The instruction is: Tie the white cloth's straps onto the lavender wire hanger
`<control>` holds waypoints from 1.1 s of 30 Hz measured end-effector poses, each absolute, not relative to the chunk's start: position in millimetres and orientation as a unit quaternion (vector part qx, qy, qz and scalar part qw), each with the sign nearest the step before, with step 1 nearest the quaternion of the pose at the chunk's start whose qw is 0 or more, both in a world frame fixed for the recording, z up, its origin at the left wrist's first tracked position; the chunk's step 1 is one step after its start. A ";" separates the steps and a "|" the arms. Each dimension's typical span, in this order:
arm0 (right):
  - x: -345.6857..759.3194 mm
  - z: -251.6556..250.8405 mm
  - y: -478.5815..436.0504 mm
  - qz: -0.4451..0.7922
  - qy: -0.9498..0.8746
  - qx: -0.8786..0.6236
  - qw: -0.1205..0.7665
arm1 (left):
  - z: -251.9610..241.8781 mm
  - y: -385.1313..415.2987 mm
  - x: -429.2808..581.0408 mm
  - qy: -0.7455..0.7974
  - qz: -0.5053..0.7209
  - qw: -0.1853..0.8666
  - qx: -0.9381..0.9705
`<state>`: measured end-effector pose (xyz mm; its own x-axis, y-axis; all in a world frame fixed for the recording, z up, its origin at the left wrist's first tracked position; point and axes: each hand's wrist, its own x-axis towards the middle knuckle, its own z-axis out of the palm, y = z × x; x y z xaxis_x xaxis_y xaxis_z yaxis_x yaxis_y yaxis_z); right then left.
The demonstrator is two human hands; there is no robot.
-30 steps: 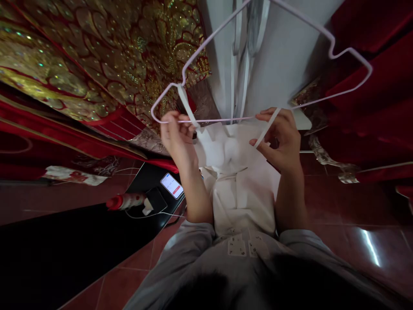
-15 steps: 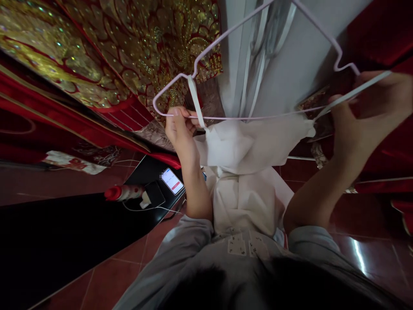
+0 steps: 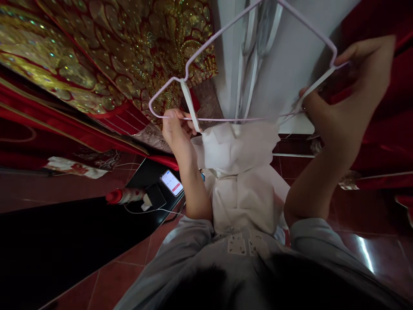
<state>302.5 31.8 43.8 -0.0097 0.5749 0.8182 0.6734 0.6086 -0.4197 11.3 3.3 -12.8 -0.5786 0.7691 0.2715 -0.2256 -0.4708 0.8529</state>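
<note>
A thin pale wire hanger (image 3: 226, 29) is held up in front of me. A white garment (image 3: 241, 172) hangs below its bottom bar, and the left strap (image 3: 189, 105) is looped over the hanger's left notch. My left hand (image 3: 176, 129) pinches the bottom bar beside that strap. Raised at the hanger's right shoulder, my right hand (image 3: 348, 103) is closed on the garment's right strap (image 3: 314, 88), which runs taut up to the right notch.
Red and gold sequinned costumes (image 3: 106, 51) hang at the left, red velvet cloth (image 3: 383, 142) at the right. A white door frame (image 3: 277, 64) stands behind the hanger. On a black table (image 3: 64, 241) lie a lit phone (image 3: 172, 182), a dark phone with a cable and a red-capped object (image 3: 124, 196).
My right hand swung from the middle of the bar out to the right and then up, pulling the right strap to the hanger's right notch. My left hand stayed in place.
</note>
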 end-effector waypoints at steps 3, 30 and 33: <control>286.4 29.0 23.3 -0.125 -0.674 -0.399 0.609 | -14.0 3.1 13.4 0.416 0.783 0.331 0.323; 213.3 -24.0 -13.0 0.096 -0.721 -0.398 0.560 | -40.0 -13.9 -1.3 0.493 0.731 0.133 0.452; 213.1 -23.0 -12.9 0.098 -0.715 -0.392 0.570 | -38.8 -22.6 5.4 0.468 0.753 0.113 0.448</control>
<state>213.1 -12.9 -23.0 -0.0430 0.6728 0.7385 0.4500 0.6730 -0.5870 5.4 -22.6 -38.8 -0.5728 0.5894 0.5696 0.2491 -0.5369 0.8060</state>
